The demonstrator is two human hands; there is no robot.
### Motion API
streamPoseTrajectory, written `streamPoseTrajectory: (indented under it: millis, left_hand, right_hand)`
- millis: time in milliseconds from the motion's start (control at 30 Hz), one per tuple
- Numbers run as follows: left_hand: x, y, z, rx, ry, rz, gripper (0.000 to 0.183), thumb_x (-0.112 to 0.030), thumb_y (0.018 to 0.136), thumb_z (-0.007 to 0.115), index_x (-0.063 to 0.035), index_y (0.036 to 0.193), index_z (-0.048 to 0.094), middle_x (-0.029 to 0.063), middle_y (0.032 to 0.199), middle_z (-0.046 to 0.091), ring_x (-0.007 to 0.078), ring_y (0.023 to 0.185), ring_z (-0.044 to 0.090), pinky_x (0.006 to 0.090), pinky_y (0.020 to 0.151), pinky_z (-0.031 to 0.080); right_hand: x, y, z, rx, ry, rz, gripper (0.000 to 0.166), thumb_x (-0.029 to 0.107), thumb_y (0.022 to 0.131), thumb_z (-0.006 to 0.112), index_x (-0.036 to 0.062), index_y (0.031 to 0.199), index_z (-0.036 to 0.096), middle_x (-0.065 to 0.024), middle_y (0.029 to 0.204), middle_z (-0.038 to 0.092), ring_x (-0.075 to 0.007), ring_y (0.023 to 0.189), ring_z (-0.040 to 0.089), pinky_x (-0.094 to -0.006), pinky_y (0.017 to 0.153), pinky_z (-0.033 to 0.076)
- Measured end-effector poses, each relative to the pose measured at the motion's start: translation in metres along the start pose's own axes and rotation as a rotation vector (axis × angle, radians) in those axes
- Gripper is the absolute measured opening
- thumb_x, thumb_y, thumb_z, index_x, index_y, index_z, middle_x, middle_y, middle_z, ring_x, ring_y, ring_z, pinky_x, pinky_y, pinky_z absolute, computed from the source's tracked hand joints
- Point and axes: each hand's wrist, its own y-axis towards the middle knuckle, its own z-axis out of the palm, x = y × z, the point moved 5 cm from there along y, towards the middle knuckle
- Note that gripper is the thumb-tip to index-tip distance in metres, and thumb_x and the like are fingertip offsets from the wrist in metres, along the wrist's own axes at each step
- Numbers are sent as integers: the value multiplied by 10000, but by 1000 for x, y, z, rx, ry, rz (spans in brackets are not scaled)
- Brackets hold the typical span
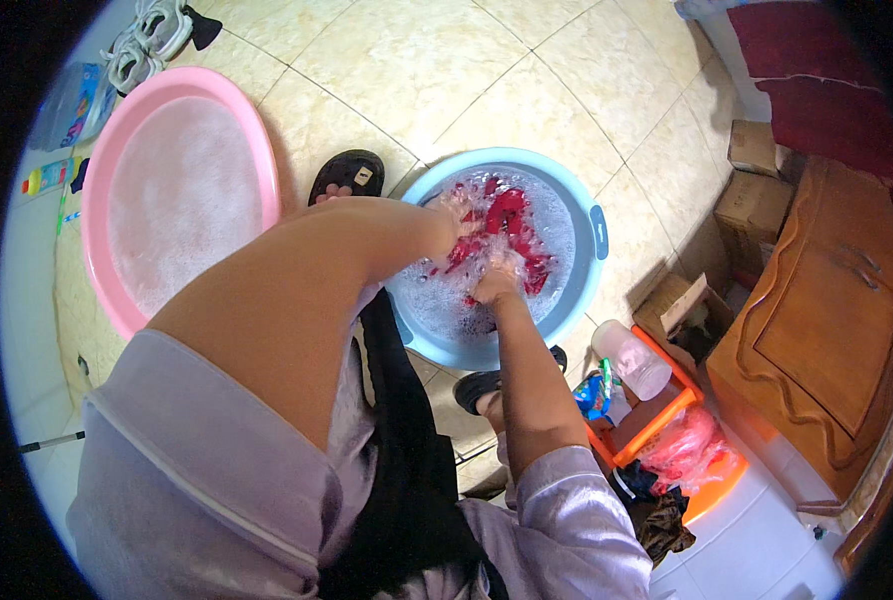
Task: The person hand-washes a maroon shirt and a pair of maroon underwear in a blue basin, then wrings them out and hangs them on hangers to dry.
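A light blue plastic basin (590, 281) of sudsy water stands on the floor, with a red cloth (508, 210) in it amid splashes. At the cloth's left side is my left hand (460, 214), blurred and partly under foam. My right hand (500, 276) touches the lower part of the cloth, nearer my body; splashing water covers its fingers. Whether either hand grips the cloth cannot be made out. Something dark shows in the water near my right wrist.
A pink basin (268, 161) of foamy water stands left, near white shoes (162, 28) and bottles. My feet wear black sandals (349, 171). Close on the right are an orange crate (660, 427) with a plastic jar (632, 360), cardboard boxes (752, 202) and a wooden cabinet (821, 330).
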Motion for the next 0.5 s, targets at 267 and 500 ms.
streamPoseTrajectory:
  millis: [267, 500]
  left_hand:
    - [8, -15, -11, -111, -73, 78, 998, -524, 633, 704, -172, 1428, 214, 209, 1433, 244, 393, 1331, 188, 501, 1077, 175]
    - [-2, -40, -25, -538, -441, -15, 1134, -548, 564, 761, -64, 1413, 185, 270, 1407, 235, 433, 1296, 246, 545, 1044, 215]
  right_hand:
    - [-32, -39, -77, -306, 527, 20, 502, 229, 679, 764, 26, 1085, 551, -139, 954, 649, -246, 883, 627, -350, 818, 479]
    - [-2, -147, -181, -350, 901, 74, 303, 136, 714, 764, 3, 872, 542, -41, 721, 604, -90, 642, 548, -258, 595, 482]
